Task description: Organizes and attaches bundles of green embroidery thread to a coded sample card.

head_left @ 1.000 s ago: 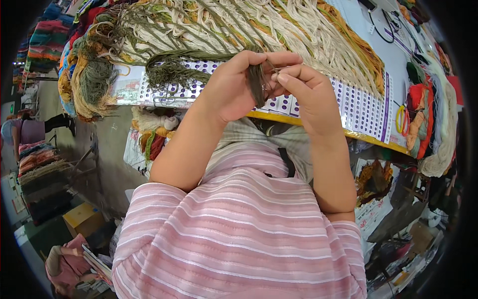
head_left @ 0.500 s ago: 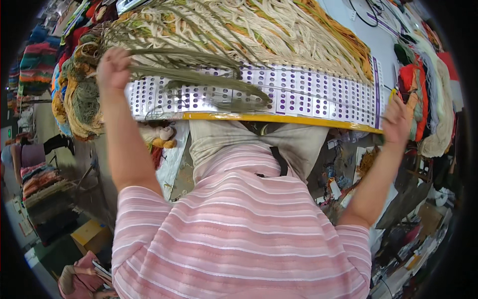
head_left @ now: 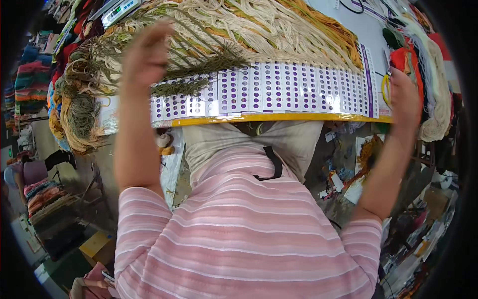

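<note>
My left hand (head_left: 148, 57) is raised over the left part of the table, blurred, with fingers stretched out and nothing visible in them. Below and beside it, olive-green yarn (head_left: 211, 66) lies across a long sheet of purple-dotted cards (head_left: 269, 92) and cream strands. My right hand (head_left: 406, 97) is at the table's right end, next to yellow-handled scissors (head_left: 386, 88). Its fingers are smeared, and I cannot tell whether they grip the scissors. A spread of cream, orange and green yarn (head_left: 294, 42) runs along the far side of the cards.
Yarn bundles hang at the table's left end (head_left: 82, 112); red (head_left: 401, 59) and cream skeins (head_left: 440, 107) lie at the right. A digital scale (head_left: 119, 12) stands at the far left. Yellow tape (head_left: 279, 118) lines the near edge. Another person (head_left: 92, 284) is at lower left.
My left hand has let go of the green yarn and moved right and away from me; the yarn has settled on the cards. My right hand has moved up beside the scissors.
</note>
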The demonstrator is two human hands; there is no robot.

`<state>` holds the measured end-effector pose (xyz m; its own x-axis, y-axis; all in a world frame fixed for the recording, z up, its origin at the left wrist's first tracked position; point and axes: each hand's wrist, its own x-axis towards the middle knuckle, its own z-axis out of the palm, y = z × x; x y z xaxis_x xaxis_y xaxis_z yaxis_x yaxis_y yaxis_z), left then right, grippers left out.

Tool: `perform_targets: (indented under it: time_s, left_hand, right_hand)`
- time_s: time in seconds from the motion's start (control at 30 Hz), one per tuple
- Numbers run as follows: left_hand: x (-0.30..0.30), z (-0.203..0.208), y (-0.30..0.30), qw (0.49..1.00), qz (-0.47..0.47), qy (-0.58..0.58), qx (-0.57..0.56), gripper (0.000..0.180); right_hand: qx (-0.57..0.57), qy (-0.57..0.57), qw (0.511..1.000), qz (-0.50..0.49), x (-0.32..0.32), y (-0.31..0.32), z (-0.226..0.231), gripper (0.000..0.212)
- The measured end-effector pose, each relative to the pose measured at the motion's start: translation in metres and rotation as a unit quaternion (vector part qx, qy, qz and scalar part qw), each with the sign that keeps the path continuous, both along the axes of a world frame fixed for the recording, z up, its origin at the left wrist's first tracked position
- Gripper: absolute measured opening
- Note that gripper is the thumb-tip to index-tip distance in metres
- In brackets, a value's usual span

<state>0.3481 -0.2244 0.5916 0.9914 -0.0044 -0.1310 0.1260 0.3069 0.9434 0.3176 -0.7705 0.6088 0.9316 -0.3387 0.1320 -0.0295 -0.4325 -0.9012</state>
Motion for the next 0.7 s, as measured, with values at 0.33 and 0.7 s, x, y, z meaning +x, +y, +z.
perform_targets:
  time_s: [0.33,0.7]
  left_hand:
    - [-0.023,-0.066,-0.16,0.949,-0.145,0.124,0.251,0.027]
    - [0.001,-0.087,-0.172,0.963,-0.149,0.155,0.161,0.011]
  right_hand:
    - [-0.096,0.069,0.978,0.173,0.016,0.219,-0.118,0.013]
    - [-0.06,-0.03,0.98,0.19,0.013,0.216,-0.129,0.011]
